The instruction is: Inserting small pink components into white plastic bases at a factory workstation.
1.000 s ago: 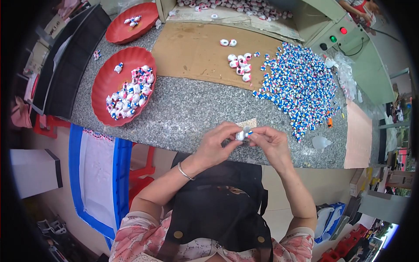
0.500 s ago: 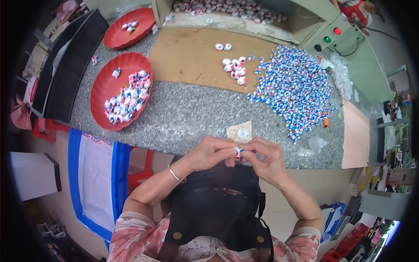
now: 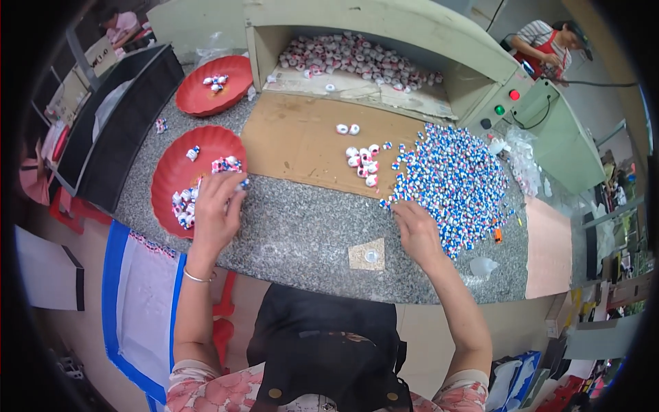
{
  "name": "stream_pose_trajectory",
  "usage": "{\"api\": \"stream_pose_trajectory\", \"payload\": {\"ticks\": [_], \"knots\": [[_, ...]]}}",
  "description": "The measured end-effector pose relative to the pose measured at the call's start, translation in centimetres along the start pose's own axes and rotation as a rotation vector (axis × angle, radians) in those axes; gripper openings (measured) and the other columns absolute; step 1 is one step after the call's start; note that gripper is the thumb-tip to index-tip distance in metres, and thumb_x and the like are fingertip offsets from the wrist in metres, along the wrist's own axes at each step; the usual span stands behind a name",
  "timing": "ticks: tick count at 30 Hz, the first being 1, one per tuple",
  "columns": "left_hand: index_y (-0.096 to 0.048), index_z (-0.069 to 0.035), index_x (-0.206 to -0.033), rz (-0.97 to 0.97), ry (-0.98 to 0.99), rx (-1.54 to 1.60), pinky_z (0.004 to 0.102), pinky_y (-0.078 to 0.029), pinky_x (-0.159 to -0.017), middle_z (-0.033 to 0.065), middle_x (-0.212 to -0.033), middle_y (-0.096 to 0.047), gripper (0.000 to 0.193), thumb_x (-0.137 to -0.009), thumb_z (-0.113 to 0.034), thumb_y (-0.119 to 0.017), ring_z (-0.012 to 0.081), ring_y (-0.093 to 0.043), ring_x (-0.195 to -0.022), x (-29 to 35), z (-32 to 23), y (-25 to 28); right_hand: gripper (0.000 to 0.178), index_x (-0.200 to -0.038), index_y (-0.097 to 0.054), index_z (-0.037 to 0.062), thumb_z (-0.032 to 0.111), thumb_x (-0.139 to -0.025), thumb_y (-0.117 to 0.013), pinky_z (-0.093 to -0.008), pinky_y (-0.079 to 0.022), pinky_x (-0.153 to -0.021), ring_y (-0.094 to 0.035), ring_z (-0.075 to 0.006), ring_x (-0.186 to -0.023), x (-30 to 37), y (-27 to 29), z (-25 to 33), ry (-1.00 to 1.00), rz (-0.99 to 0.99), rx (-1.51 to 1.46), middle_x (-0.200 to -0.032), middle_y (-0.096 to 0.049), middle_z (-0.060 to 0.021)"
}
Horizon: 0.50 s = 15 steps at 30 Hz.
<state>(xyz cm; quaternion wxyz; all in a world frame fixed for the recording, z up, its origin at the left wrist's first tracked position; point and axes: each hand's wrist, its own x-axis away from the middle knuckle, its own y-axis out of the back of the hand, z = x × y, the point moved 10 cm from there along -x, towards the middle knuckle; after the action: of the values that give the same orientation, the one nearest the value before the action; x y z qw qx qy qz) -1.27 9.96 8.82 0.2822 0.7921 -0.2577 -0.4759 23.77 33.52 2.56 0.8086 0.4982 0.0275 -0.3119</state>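
Over the right side of the near red scalloped bowl is my left hand, fingers bent. A small white-and-blue piece shows at its fingertips. White pieces with blue and pink marks lie in that bowl, partly hidden by the hand. At the near left edge of a big pile of tiny blue, white and pink pieces, my right hand has its thumb and fingers pressed together. Whatever is between those tips is too small to make out. Round white balls with pink and dark openings sit on the cardboard.
A second red bowl stands behind the first, beside a black bin. More white balls fill the opening of a green cabinet. A speckled square and an orange item lie on the counter. Co-workers sit beyond.
My hands were together at the counter's near edge on a small piece. Now they are apart, the left at the red bowl, the right at the pile's edge. The view has tilted up.
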Motion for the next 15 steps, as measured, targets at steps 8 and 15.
{"api": "stream_pose_trajectory", "payload": {"ticks": [8,15], "knots": [[-0.065,-0.002,-0.105,-0.099,-0.008,0.038,0.041,-0.048,-0.092,0.0152,-0.11,-0.063,0.022,-0.083,-0.002,-0.065,0.034,-0.059,-0.108,-3.2,-1.1,-3.1,0.023,-0.097,-0.064,-0.0018,-0.004,-0.074,-0.067,-0.0422,-0.05,-0.084,-0.057,-0.0346,-0.098,-2.0,-3.7,-0.3,0.103,0.163,0.312,-0.103,-0.056,-0.0156],[-0.066,-0.001,-0.102,0.297,-0.119,0.412,0.0425,-0.05,-0.086,0.0175,-0.107,-0.062,0.019,-0.083,-0.001,-0.062,0.0364,-0.061,-0.1,-8.8,-3.7,-21.5,0.029,-0.102,-0.063,-0.0017,-0.004,-0.074,-0.069,-0.0425,-0.049,-0.087,-0.058,-0.0351,-0.098,-2.2,-2.6,1.6,0.163,0.12,0.095,-0.101,-0.06,-0.016]]}}
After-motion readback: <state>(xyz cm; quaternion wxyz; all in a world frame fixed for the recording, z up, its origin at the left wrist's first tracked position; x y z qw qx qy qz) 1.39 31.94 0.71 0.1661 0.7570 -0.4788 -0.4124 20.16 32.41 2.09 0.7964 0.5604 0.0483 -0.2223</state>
